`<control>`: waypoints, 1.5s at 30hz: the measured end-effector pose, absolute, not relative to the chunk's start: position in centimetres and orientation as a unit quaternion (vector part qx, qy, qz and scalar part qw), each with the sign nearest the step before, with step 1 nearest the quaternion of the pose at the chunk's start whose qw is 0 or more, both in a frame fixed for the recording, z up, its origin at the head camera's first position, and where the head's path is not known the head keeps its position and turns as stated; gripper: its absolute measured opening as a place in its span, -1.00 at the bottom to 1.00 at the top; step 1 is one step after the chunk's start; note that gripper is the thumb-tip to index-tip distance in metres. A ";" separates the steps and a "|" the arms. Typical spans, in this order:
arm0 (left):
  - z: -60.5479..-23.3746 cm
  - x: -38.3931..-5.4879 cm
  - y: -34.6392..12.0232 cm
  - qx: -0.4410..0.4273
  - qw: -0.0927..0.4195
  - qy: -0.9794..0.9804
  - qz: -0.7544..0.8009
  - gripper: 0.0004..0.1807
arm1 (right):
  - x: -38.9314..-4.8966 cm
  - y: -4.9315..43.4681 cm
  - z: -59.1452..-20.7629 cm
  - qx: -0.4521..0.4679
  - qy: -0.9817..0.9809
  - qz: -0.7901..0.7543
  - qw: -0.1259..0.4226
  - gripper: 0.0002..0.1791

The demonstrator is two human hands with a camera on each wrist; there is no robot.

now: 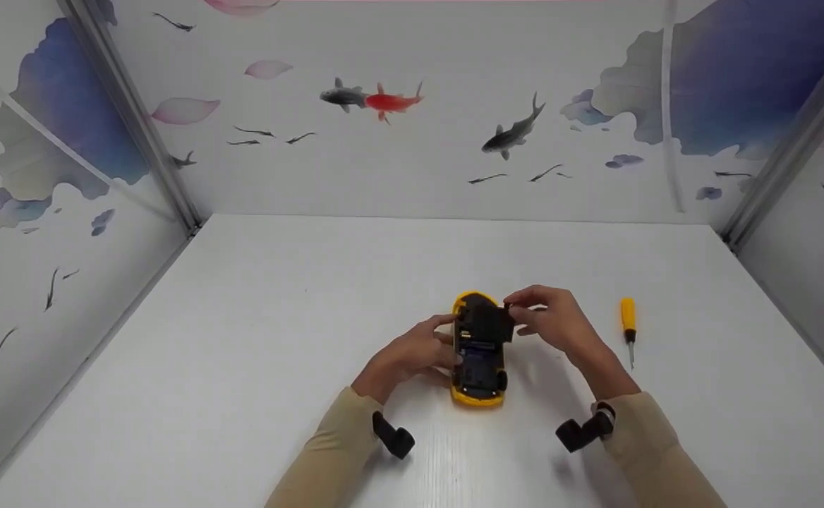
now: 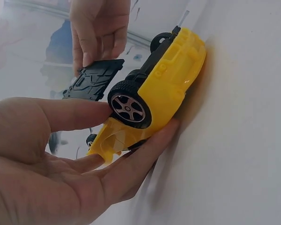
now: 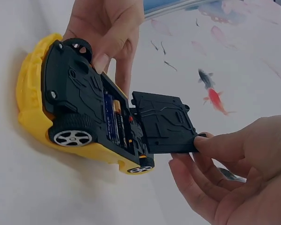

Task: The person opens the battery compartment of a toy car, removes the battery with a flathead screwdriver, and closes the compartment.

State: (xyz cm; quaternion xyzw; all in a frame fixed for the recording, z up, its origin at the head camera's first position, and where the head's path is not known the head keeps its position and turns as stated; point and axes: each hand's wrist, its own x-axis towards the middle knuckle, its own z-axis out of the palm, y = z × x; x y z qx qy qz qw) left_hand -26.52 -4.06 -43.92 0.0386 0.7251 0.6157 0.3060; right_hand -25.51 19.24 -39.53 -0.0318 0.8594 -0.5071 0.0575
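A yellow toy car point(image 1: 479, 395) lies upside down on the white table, its black underside facing up. My left hand point(image 1: 415, 353) grips the car along its left side, thumb by a wheel point(image 2: 129, 107) and fingers under the body. Batteries point(image 3: 116, 121) show inside the open compartment in the right wrist view. My right hand point(image 1: 553, 317) pinches a flat black battery cover point(image 3: 165, 123) between thumb and fingers. The cover is lifted and tilted over the far part of the underside, overlapping it in the head view.
A screwdriver point(image 1: 628, 321) with a yellow handle lies on the table to the right of my right hand, tip toward me. White panels point(image 1: 412, 176) printed with fish and petals enclose the table point(image 1: 243, 317) at the back and sides.
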 end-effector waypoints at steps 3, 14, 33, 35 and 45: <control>-44.0 -26.5 -4.2 0.033 0.305 0.726 0.615 -0.08 | -25.7 19.8 -38.9 -0.030 0.864 -0.499 0.066 -0.68; -43.8 -26.4 -4.0 0.028 0.303 0.727 0.615 -0.10 | -27.9 22.5 -38.0 -0.002 0.851 -0.514 0.108 -0.59; -43.9 -26.3 -3.3 0.018 0.300 0.730 0.614 -0.12 | -30.9 28.1 -39.2 0.046 0.849 -0.518 0.096 -0.49; -44.0 -26.4 -3.3 0.020 0.301 0.728 0.615 -0.11 | -31.3 28.3 -39.6 0.060 0.851 -0.513 0.098 -0.49; -44.0 -26.4 -3.6 0.022 0.304 0.721 0.623 -0.12 | -32.4 28.8 -41.0 0.116 0.847 -0.507 0.109 -0.50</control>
